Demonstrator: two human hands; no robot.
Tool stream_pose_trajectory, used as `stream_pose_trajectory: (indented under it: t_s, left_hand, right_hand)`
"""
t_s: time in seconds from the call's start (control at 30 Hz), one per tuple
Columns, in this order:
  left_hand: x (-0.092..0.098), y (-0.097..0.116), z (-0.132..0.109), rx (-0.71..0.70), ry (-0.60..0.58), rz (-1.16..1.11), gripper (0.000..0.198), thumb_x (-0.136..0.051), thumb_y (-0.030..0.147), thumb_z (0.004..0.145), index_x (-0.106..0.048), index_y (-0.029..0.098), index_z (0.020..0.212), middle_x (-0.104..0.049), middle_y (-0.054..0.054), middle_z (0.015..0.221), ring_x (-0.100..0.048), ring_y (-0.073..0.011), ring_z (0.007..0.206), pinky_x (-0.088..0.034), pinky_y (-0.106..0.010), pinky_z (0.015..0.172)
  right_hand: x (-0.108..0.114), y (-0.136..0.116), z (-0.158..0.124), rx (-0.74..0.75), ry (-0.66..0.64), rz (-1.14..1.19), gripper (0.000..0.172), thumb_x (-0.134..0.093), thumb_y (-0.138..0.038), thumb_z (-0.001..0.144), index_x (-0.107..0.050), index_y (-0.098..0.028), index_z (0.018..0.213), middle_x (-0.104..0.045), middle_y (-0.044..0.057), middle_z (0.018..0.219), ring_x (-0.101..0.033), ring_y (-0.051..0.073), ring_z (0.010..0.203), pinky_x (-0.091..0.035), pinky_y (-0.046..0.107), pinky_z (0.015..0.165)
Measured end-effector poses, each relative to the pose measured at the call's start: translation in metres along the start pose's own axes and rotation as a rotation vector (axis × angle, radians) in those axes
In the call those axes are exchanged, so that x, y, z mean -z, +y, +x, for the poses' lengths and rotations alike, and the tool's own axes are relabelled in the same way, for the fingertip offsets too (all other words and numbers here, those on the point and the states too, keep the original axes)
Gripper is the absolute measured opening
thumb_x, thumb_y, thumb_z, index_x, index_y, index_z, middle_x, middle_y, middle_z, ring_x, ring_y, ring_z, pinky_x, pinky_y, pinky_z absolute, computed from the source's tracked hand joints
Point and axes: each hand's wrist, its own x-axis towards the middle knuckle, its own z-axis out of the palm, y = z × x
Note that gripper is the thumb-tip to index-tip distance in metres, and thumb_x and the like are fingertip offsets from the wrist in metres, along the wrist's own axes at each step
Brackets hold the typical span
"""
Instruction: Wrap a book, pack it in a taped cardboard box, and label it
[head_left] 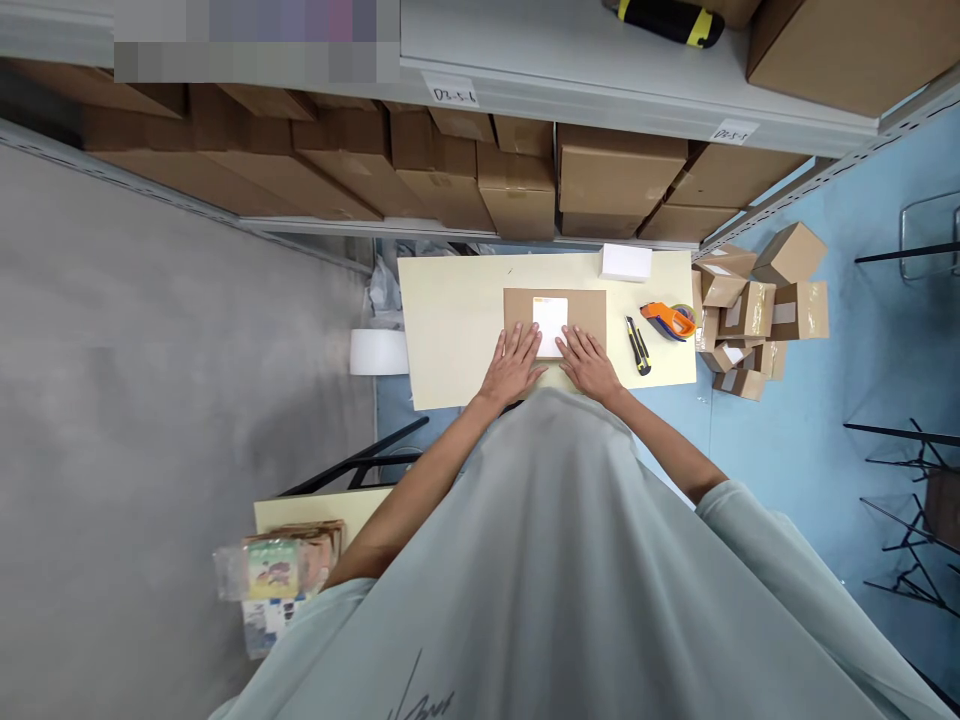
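Observation:
A flat brown cardboard box [517, 306] lies on the pale yellow table [450, 310], with a white label [550, 324] on its top face. My left hand [514, 362] rests on the box's near left part, fingers stretched out beside the label. On the other side of the label, my right hand [589, 362] lies flat with fingers spread on the near right part. Neither hand grips anything. To the right of the box are a yellow and black box cutter [638, 346] and an orange tape dispenser [667, 321].
A small white box [625, 262] stands at the table's back edge. Taped cartons [750, 308] are piled on the floor at right. Shelves with brown boxes [517, 190] rise behind, another cutter [671, 20] above. A side table at lower left holds packaged books [274, 570].

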Motion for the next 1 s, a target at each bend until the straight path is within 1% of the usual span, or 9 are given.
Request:
stream_pose_trajectory:
  t_s: [0.1, 0.17, 0.3, 0.43, 0.53, 0.63, 0.73, 0.9, 1.0]
  left_hand:
    - [-0.004, 0.000, -0.003, 0.013, 0.009, -0.006, 0.082, -0.043, 0.051, 0.113, -0.028, 0.011, 0.183, -0.021, -0.017, 0.190, -0.006, -0.0372, 0.180, -0.001, -0.064, 0.146]
    - [-0.003, 0.000, 0.002, 0.021, 0.022, -0.013, 0.082, -0.043, 0.051, 0.113, -0.028, 0.012, 0.183, -0.021, -0.017, 0.190, -0.006, -0.0368, 0.180, -0.002, -0.064, 0.146]
    - [0.009, -0.002, 0.026, 0.041, 0.057, -0.017, 0.078, -0.042, 0.048, 0.113, -0.030, 0.013, 0.182, -0.023, -0.015, 0.190, -0.005, -0.0365, 0.180, 0.000, -0.063, 0.146]
    - [0.024, -0.002, 0.056, 0.058, 0.065, -0.030, 0.077, -0.040, 0.044, 0.113, -0.032, 0.010, 0.181, -0.023, -0.015, 0.190, -0.006, -0.0376, 0.180, 0.001, -0.062, 0.146]
    - [0.030, 0.000, 0.067, 0.065, 0.076, -0.033, 0.077, -0.040, 0.041, 0.112, -0.033, 0.008, 0.181, -0.023, -0.015, 0.190, -0.006, -0.0379, 0.181, 0.001, -0.062, 0.146]
    - [0.028, 0.002, 0.059, 0.068, 0.083, -0.028, 0.077, -0.040, 0.040, 0.112, -0.033, 0.008, 0.181, -0.024, -0.016, 0.190, -0.007, -0.0379, 0.180, 0.000, -0.062, 0.146]
    - [0.021, 0.002, 0.036, 0.068, 0.070, -0.013, 0.076, -0.038, 0.041, 0.113, -0.032, 0.008, 0.181, -0.025, -0.015, 0.190, -0.008, -0.0376, 0.180, -0.002, -0.062, 0.146]
    - [0.005, 0.001, -0.004, 0.059, 0.042, 0.002, 0.074, -0.035, 0.039, 0.114, -0.031, 0.011, 0.182, -0.025, -0.014, 0.190, -0.008, -0.0369, 0.180, -0.004, -0.064, 0.146]
    - [-0.001, 0.001, -0.011, 0.051, 0.038, 0.009, 0.074, -0.036, 0.041, 0.114, -0.032, 0.009, 0.181, -0.025, -0.015, 0.190, -0.009, -0.0377, 0.180, -0.004, -0.063, 0.146]
  right_hand:
    - [-0.002, 0.000, -0.006, 0.000, -0.003, -0.018, 0.065, -0.036, -0.041, 0.119, -0.039, -0.016, 0.179, -0.026, 0.013, 0.190, -0.019, 0.032, 0.180, -0.017, 0.056, 0.147]
    - [0.000, 0.000, 0.000, -0.004, 0.003, -0.030, 0.065, -0.035, -0.042, 0.120, -0.040, -0.015, 0.179, -0.025, 0.013, 0.190, -0.018, 0.033, 0.180, -0.017, 0.056, 0.147]
    - [0.010, 0.002, 0.029, -0.022, 0.028, -0.049, 0.066, -0.032, -0.040, 0.120, -0.038, -0.012, 0.179, -0.023, 0.013, 0.191, -0.016, 0.033, 0.180, -0.013, 0.055, 0.147]
    - [0.019, 0.004, 0.061, -0.051, 0.046, -0.036, 0.066, -0.033, -0.034, 0.118, -0.036, -0.010, 0.180, -0.023, 0.013, 0.191, -0.013, 0.032, 0.181, -0.010, 0.054, 0.147]
    - [0.020, 0.003, 0.072, -0.062, 0.059, -0.014, 0.067, -0.033, -0.029, 0.117, -0.034, -0.009, 0.180, -0.023, 0.012, 0.191, -0.012, 0.032, 0.181, -0.010, 0.055, 0.148]
    - [0.015, 0.001, 0.064, -0.052, 0.069, 0.007, 0.067, -0.035, -0.028, 0.116, -0.033, -0.011, 0.181, -0.024, 0.012, 0.191, -0.014, 0.031, 0.181, -0.012, 0.056, 0.147]
    - [0.008, -0.001, 0.041, -0.028, 0.056, 0.007, 0.066, -0.034, -0.030, 0.117, -0.035, -0.014, 0.181, -0.025, 0.012, 0.190, -0.015, 0.031, 0.181, -0.014, 0.058, 0.147]
    - [-0.003, -0.007, -0.003, 0.009, -0.016, -0.047, 0.065, -0.033, -0.036, 0.119, -0.039, -0.009, 0.178, -0.027, 0.015, 0.189, -0.020, 0.032, 0.179, -0.018, 0.055, 0.147]
    - [-0.007, -0.006, -0.009, 0.026, -0.016, -0.070, 0.066, -0.035, -0.038, 0.119, -0.039, -0.009, 0.178, -0.028, 0.015, 0.189, -0.022, 0.031, 0.179, -0.020, 0.054, 0.147]
